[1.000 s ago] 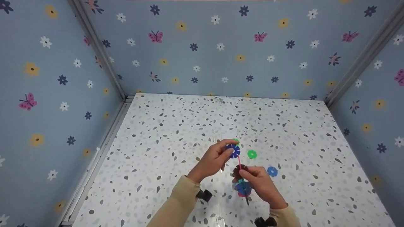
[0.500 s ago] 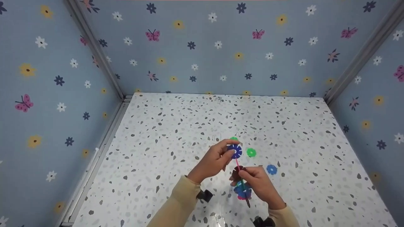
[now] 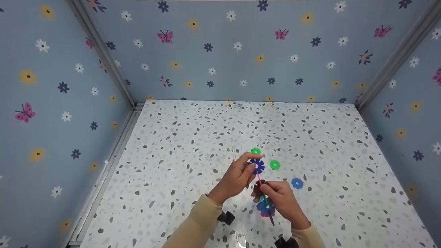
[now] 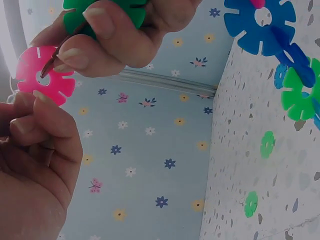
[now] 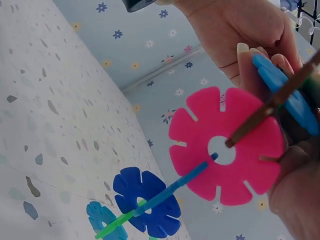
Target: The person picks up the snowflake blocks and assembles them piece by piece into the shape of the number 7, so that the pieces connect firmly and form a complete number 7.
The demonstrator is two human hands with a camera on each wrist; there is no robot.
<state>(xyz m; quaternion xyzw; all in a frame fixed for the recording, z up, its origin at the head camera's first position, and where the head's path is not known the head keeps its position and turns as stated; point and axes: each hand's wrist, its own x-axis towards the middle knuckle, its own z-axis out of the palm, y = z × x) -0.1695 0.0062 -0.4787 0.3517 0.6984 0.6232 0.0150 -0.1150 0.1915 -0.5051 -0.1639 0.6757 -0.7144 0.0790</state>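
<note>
In the head view my left hand [image 3: 234, 181] pinches a dark blue notched snowflake disc [image 3: 258, 168] between thumb and fingers. My right hand [image 3: 284, 199] pinches a dark red-brown disc [image 3: 259, 188] just below it. A pink disc [image 3: 259, 177] seen edge-on spans the gap between these two. Blue discs [image 3: 265, 206], with pink behind them and a brown disc edge-on, hang under the right fingers. The right wrist view shows a pink disc [image 5: 250, 175] near the hand, and a joined run with a dark blue disc [image 5: 160, 192]. A green disc [image 4: 120, 15] sits between fingers in the left wrist view.
Beyond the hands, two loose green discs, one at the left fingertips [image 3: 255, 151] and another farther right [image 3: 274, 165], lie on the speckled table [image 3: 186, 137]. A loose blue disc [image 3: 297, 183] lies right of the right hand. Flower-patterned walls enclose the table on three sides.
Both hands keep nearly the same place and grip. The dark blue disc has shifted slightly right, and the pink disc's slant has changed. More of the far green disc shows.
</note>
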